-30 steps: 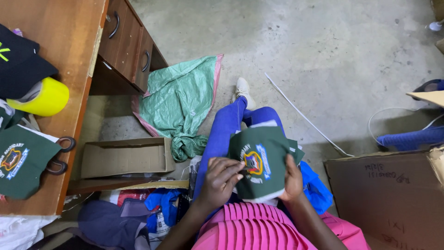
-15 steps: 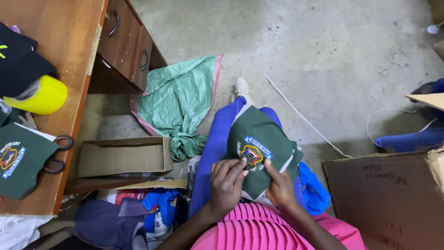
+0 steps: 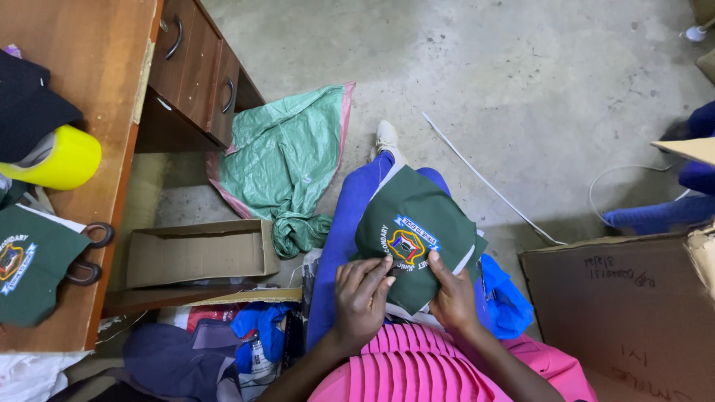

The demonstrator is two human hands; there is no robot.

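Fingers [image 3: 370,277] of both hands curl, seemingly pinching the green badge patch [image 3: 414,238].

Desk [image 3: 82,97] far left, drawers [image 3: 197,71] on its right side. On the desk: tape roll [image 3: 63,160], scissors [image 3: 89,253] below it, patch [image 3: 30,272] just left of the scissors, touching them. Open box [image 3: 197,251] on the floor right of the desk, sack [image 3: 287,160] behind it. Left hand [image 3: 363,298] and right hand [image 3: 450,298] side by side on the cloth [image 3: 417,238] over the lap. Cardboard [image 3: 633,313] right of the hands.
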